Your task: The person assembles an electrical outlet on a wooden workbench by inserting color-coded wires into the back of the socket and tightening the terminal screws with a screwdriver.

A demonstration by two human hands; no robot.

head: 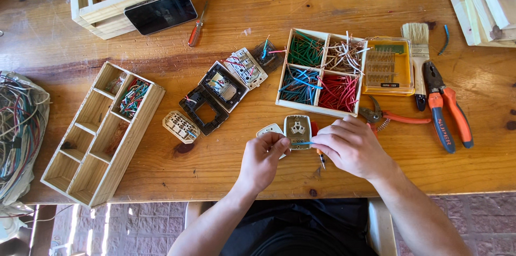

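Two hands work at the near edge of the desk [226, 175], just below the wire box [321, 72], a wooden tray of four compartments holding green, white, blue and red wire pieces. The left hand [262, 160] has its fingers closed on the lower left corner of a socket module [298, 130], a small grey-white square part with brass contacts facing up. The right hand [352, 147] pinches a blue wire [302, 142] between thumb and forefinger, its free end lying against the module's lower edge. A red-handled screwdriver [317, 143] lies under the right hand, its tip showing below the fingers. A white plate [269, 129] lies just left of the module, partly under the left hand.

Right of the wire box sit a yellow bit case [388, 66], a paintbrush [417, 57] and orange-handled pliers [447, 109]; a wire stripper [391, 116] lies just below the box's right corner. Left of the box, several opened switch parts [223, 88] lie in a slanting row. Farther left stands a long divided tray [99, 132], and at the desk's left edge a bundle of cables [19, 127]. Above and left of the box, a phone [160, 12] leans on a wooden crate [115, 6].
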